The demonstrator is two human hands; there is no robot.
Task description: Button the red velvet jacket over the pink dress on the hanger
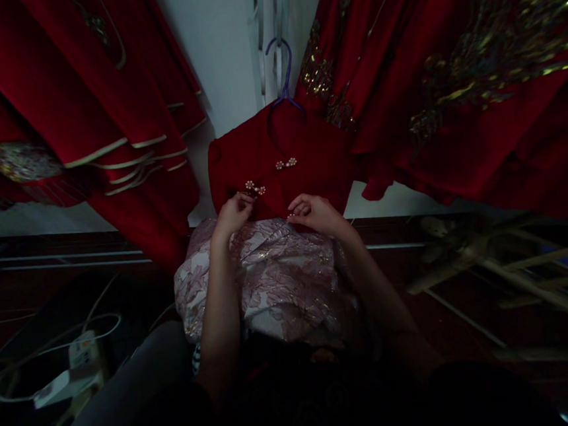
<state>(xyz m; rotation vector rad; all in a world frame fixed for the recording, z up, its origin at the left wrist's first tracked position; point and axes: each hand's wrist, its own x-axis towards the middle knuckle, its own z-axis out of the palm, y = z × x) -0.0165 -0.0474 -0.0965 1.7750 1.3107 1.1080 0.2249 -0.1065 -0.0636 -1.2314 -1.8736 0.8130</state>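
A red jacket (246, 149) hangs in front of me on a purple hanger (284, 90). Two beaded flower frog buttons show on its front: the upper frog button (286, 164) by the neck opening, and the lower frog button (255, 188) further left. My left hand (235, 214) is closed, its fingertips pinching the jacket just under that lower button. Small pale beads, apparently of another beaded frog button (291, 217), show at the pinched fingertips of my right hand (317, 215), near the jacket's bottom edge. Below spreads pink floral brocade cloth (284, 272), between my forearms.
Red garments with pale trim (121, 121) hang on the left, and red garments with gold sequins (462, 91) on the right. A power strip (85, 356) with white cables lies at lower left. A blurred wooden rack or stool (532, 264) stands at right.
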